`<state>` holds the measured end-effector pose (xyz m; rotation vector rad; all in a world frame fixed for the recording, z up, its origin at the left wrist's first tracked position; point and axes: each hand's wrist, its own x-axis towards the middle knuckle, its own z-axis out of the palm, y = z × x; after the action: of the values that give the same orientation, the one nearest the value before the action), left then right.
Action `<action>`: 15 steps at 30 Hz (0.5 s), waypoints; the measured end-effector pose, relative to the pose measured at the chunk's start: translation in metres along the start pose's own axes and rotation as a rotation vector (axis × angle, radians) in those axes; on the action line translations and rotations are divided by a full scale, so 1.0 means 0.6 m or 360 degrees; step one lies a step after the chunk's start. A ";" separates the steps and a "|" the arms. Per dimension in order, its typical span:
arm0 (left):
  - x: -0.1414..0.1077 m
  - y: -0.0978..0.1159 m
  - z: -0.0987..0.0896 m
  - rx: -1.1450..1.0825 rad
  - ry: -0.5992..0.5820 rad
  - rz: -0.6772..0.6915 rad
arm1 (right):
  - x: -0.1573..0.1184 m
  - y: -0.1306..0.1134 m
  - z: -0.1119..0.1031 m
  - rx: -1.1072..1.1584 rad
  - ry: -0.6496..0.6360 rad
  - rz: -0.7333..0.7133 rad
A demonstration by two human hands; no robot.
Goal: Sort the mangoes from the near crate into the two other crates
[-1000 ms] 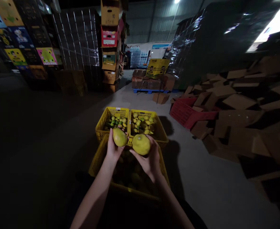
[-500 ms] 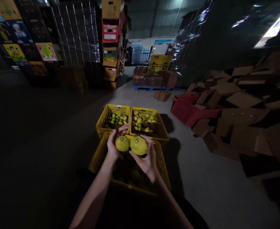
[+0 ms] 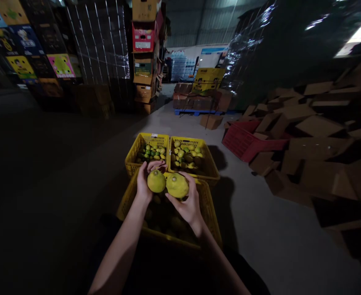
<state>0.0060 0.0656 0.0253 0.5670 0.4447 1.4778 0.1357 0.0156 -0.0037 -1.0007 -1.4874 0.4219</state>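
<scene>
forearms (image 3: 122, 243): bare | fingers (image 3: 194, 189): bare | clothing (image 3: 245, 272): dark, detail unclear

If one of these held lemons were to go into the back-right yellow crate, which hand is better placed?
Probably the right hand: it holds a lemon just in front of the back-right yellow crate. The left hand, with another lemon, is nearer the back-left yellow crate.

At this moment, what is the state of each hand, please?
Left hand: holding one yellow fruit.
Right hand: holding a second yellow fruit, beside the first.
</scene>
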 end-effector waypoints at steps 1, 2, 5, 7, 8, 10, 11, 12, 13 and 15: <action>-0.001 0.001 0.000 -0.0012 0.0038 -0.0028 | -0.001 -0.001 0.002 0.0032 -0.0004 0.0025; -0.002 0.002 0.000 -0.0018 0.0074 -0.0053 | -0.002 -0.002 0.003 0.0065 -0.0004 0.0059; -0.009 0.004 0.003 -0.0001 0.0129 -0.0141 | -0.006 -0.009 0.006 0.0141 0.0026 0.0176; -0.016 0.004 0.008 0.0013 0.0199 -0.0243 | -0.009 -0.014 0.005 0.0141 0.0081 0.0263; -0.020 0.003 0.012 0.0012 0.0265 -0.0298 | -0.010 -0.017 0.005 0.0134 0.0125 0.0308; -0.029 0.001 0.018 -0.0008 0.0384 -0.0391 | -0.013 -0.024 0.002 0.0131 0.0223 0.0413; -0.034 0.000 0.020 -0.0026 0.0413 -0.0433 | -0.015 -0.028 0.000 0.0152 0.0263 0.0471; -0.039 -0.002 0.021 -0.0046 0.0417 -0.0477 | -0.017 -0.032 -0.001 0.0187 0.0288 0.0530; -0.043 -0.004 0.020 -0.0069 0.0402 -0.0525 | -0.020 -0.036 -0.003 0.0229 0.0306 0.0585; -0.050 -0.008 0.018 -0.0118 0.0376 -0.0632 | -0.025 -0.044 -0.004 0.0319 0.0356 0.0681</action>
<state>0.0145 0.0348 0.0291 0.2265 0.6444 1.1751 0.1272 -0.0114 0.0072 -1.1632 -1.0059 0.7241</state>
